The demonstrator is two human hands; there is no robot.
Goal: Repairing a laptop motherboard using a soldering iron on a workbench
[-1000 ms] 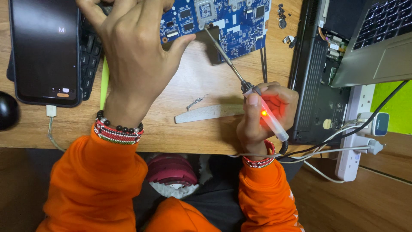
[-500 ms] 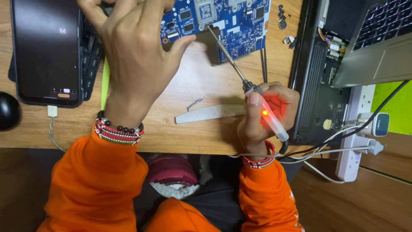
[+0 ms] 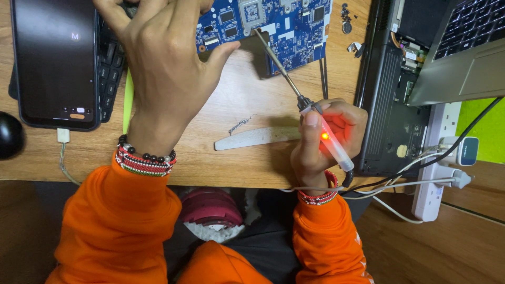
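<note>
My right hand (image 3: 329,139) grips a soldering iron (image 3: 315,123) with a translucent handle and a glowing red light. Its metal tip reaches up to the lower edge of a blue circuit board (image 3: 273,26) lying on the wooden desk (image 3: 247,158). My left hand (image 3: 163,63) rests on the board's left part, fingers spread and pressing down on it. A pale flat strip (image 3: 252,138) lies on the desk between my hands, with a small curl of solder wire (image 3: 238,125) just above it. Both wrists wear beaded bracelets over orange sleeves.
A black phone (image 3: 55,60) lies on a keyboard at the left, with a black mouse (image 3: 9,134) near the desk edge. An opened laptop (image 3: 421,68) stands at the right, beside a white power strip (image 3: 436,158) with plugs and cables. Small screws (image 3: 345,11) lie near the board.
</note>
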